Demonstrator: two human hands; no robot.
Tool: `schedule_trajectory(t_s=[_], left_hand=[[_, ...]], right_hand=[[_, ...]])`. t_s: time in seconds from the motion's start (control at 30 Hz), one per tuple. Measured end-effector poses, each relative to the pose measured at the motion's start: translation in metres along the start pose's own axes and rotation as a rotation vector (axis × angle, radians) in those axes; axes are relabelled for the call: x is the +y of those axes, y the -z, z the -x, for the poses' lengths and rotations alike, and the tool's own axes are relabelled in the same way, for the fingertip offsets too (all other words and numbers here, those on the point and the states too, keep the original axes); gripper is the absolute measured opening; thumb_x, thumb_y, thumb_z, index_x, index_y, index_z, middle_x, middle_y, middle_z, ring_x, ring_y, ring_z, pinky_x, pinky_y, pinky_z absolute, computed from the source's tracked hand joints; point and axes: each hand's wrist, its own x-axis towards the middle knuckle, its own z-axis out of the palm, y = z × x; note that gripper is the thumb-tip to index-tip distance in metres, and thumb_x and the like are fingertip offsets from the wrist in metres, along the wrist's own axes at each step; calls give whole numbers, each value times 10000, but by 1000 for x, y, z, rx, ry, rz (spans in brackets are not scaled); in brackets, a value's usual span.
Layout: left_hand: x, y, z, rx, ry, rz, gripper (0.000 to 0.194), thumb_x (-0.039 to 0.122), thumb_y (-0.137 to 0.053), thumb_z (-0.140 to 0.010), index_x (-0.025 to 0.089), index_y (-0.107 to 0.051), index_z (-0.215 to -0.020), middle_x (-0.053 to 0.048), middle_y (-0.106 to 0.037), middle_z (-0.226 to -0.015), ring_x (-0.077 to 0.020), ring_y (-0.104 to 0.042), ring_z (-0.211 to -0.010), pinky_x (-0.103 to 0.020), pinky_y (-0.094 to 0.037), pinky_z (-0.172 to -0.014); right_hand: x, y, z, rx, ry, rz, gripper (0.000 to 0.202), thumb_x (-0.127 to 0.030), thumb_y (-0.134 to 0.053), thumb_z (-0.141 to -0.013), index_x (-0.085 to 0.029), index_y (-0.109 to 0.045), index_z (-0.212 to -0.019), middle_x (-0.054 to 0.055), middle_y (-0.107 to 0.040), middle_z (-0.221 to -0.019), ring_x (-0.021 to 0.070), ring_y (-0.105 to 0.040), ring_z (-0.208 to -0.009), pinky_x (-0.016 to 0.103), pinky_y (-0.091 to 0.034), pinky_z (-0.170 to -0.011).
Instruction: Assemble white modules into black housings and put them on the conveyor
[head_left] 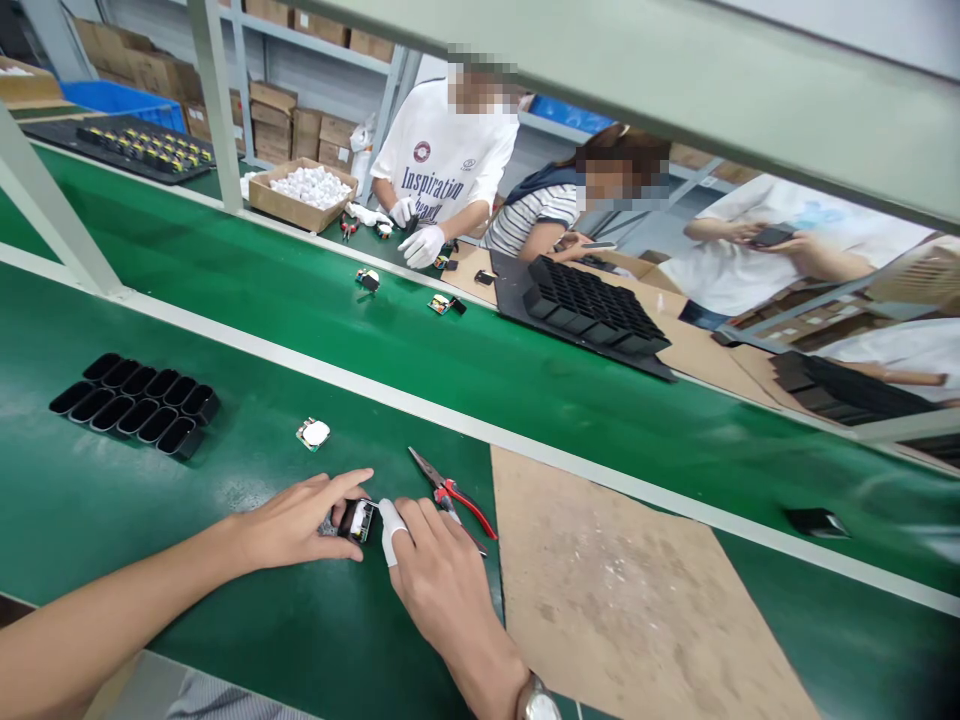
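My left hand [319,520] grips a small black plastic case [351,521] between thumb and fingers. A circuit board with white and yellow parts [363,521] shows at the case's open end. Close by on the right, my right hand [435,560] is closed, its fingertips at the case's open end and a white cover on a finger. A thin light sliver shows at those fingertips; what they hold is too small to make out. Red-handled long-nose pliers [450,490] lie just beyond the right hand. A loose circuit board with a white top [313,433] lies beyond the left hand.
Rows of black cases [135,405] stand at left on the green bench. A brown board [600,580] lies at right. Beyond a white rail [300,355], the green belt carries circuit boards [367,280] and a black case [817,522]. Co-workers sit opposite, one in white gloves [422,246].
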Motion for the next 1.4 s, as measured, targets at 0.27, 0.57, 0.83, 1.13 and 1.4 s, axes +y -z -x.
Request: schedule_trajectory(t_s=[0.27, 0.57, 0.83, 1.13, 1.4], left_hand=[[0, -1, 2, 29, -79, -18, 922, 306, -777, -903, 360, -260, -1665, -54, -673, -1440, -311, -628, -1273, -440, -501, -1078], [6, 2, 5, 19, -117, -60, 885, 198, -631, -954, 359, -158, -1684, -21, -605, -1541, -309, -527, -1402, -474, -467, -1157], [7, 5, 8, 75, -118, -58, 736, 150, -562, -969, 349, -294, -1625, -38, -637, -1442, -248, -614, -1294, -403, -514, -1112], [-3, 1, 8, 168, -117, -6, 230, 281, -659, -992, 282, -528, -1181, -41, -689, -1248, -229, -685, -1134, -387, -544, -980], [-5, -1, 6, 173, -196, 1, 179, 249, -658, -991, 263, -503, -1081, -41, -706, -1183, -221, -694, -1085, -365, -540, -942]], right_hand=[[-6, 9, -2, -28, 8, -41, 264, 16, -478, -823, -217, -549, -723, 86, -604, -861, 235, -479, -748, 363, -351, -617], [8, 7, 17, -10, -113, -95, 231, -20, -469, -944, -179, -637, -963, 111, -668, -997, 247, -582, -834, 374, -482, -724], [13, -22, 35, -47, -219, -133, 190, -163, -507, -1047, -134, -649, -1170, 129, -679, -1047, 286, -649, -900, 440, -574, -788], [7, -16, 2, -85, -118, -616, 283, -212, -574, -1046, -219, -629, -1324, 130, -656, -1214, 281, -649, -1066, 461, -611, -881], [15, -18, 7, -109, -137, -726, 339, -198, -563, -1061, -254, -597, -1394, 106, -680, -1217, 255, -657, -1089, 456, -595, -932]])
